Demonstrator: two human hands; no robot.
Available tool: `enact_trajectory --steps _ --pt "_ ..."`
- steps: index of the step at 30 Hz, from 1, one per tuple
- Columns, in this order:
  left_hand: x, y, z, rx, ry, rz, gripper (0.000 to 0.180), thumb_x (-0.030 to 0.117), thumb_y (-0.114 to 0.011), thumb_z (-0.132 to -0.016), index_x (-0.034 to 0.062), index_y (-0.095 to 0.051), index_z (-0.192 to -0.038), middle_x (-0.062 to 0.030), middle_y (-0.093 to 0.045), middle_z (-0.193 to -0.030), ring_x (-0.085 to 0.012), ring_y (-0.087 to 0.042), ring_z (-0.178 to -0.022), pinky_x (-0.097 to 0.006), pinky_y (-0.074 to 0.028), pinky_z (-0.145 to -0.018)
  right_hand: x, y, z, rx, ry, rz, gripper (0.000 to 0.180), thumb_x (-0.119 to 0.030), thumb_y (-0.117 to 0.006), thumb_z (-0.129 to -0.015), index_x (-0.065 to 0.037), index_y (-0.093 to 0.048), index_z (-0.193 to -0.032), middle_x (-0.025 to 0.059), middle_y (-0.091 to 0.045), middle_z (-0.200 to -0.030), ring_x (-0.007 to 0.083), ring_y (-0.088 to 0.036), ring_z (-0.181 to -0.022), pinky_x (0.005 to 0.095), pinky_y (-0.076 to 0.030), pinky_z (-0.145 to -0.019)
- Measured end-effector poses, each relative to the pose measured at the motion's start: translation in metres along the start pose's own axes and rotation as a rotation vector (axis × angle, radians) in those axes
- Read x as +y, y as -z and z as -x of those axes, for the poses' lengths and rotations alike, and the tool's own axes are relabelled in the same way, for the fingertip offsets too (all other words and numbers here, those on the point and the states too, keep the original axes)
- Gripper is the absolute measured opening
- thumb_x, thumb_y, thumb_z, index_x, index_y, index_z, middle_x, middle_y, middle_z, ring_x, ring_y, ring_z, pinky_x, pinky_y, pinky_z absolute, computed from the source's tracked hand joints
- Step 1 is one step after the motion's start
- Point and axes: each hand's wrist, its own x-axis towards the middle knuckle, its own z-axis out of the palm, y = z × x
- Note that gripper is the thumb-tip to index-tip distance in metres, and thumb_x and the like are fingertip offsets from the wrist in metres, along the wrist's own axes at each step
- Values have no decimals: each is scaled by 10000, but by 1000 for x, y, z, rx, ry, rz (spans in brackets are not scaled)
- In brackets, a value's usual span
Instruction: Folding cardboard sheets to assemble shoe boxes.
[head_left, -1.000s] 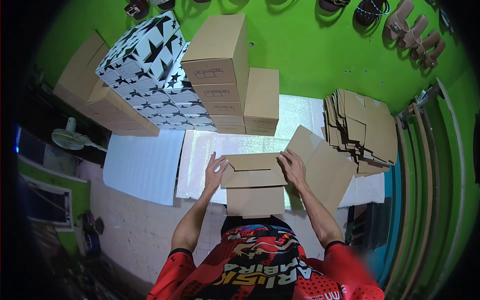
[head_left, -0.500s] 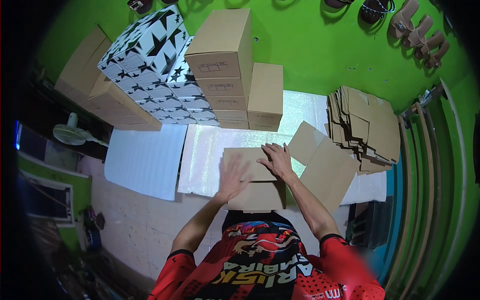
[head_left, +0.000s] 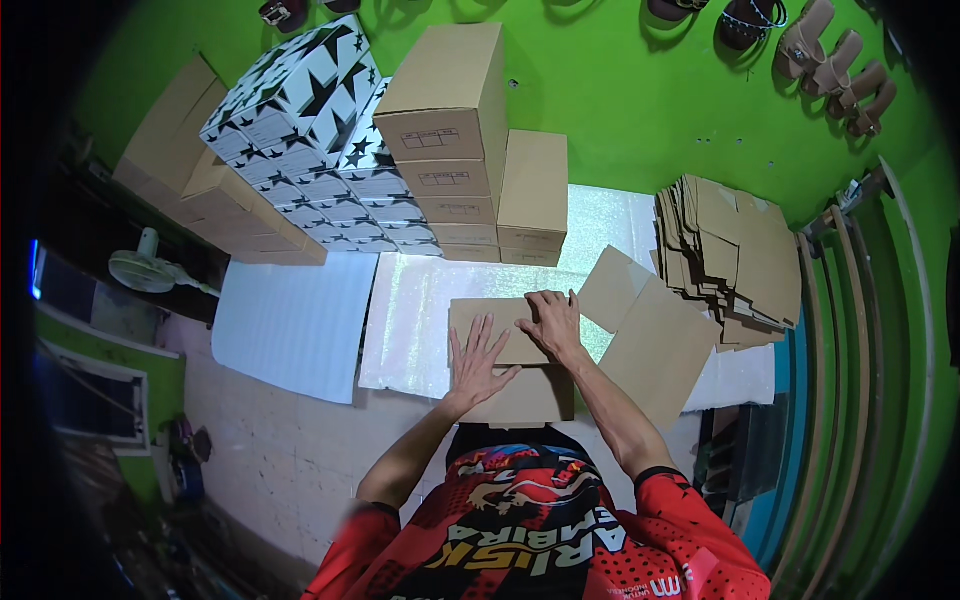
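Note:
A brown cardboard box point(head_left: 505, 395) lies in front of me on a shiny white sheet point(head_left: 420, 320). My left hand point(head_left: 478, 362) lies flat on its top with fingers spread. My right hand point(head_left: 551, 322) presses down the far flap, fingers bent over its edge. To the right of the box a flat brown cardboard blank point(head_left: 655, 345) leans out, with one flap pointing up-left.
A stack of flat cardboard blanks point(head_left: 735, 255) sits at the right. Finished brown boxes point(head_left: 450, 130) and black-and-white star-patterned boxes point(head_left: 300, 130) are piled against the green wall point(head_left: 620, 90). Sandals point(head_left: 835, 65) hang high on it. A white foam sheet point(head_left: 295, 325) and a fan point(head_left: 145, 270) lie left.
Both hands moved inward from the box's sides onto its top. The flaps that stood open a second ago are now folded down flat.

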Motion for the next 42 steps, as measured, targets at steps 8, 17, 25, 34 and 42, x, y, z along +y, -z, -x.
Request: enact_trajectory --steps 8,17,25,34,42 --pt "-5 -2 6 51 -15 34 868 574 -731 -889 205 -446 -1622 -178 -117 -1774 -375 -68 -1643 -745 -10 -1231 -17 -16 -11 3 -1 35 809 -694 -740 -824 -119 -662 -1387 124 -664 -1374 322 -552 -1362 682 -200 -1247" --pt "-1 -2 0 36 12 44 931 563 -785 -837 164 -458 -1612 -180 -112 -1773 -386 -47 -1643 -798 2 -1192 -1 -11 -15 -103 28 -80 600 -500 -659 -959 -122 -642 -1424 120 -661 -1420 315 -543 -1399 660 -201 -1252" --pt "-3 24 -36 -136 -39 162 754 412 -940 -613 83 -533 -1156 -234 -42 -1768 -434 75 -1636 -840 107 -1136 20 7 -28 -299 86 -287 502 -184 -487 -958 -56 -640 -1419 187 -653 -1416 377 -562 -1372 581 -261 -1276" --pt "3 32 -52 -315 2 169 795 343 -933 -535 58 -510 -1144 -249 -29 -1760 -457 106 -1625 -864 98 -1118 24 8 -22 -289 163 -268 559 -108 -533 -890 -63 -603 -1443 184 -649 -1399 387 -576 -1342 603 -277 -1270" --pt "0 29 -53 -247 -90 169 826 350 -930 -529 68 -471 -1155 -239 -143 -1715 -463 18 -1622 -866 51 -1125 31 9 -13 -312 191 -86 730 -362 -661 -879 -155 -497 -1559 167 -543 -1535 372 -430 -1489 573 -230 -1297"
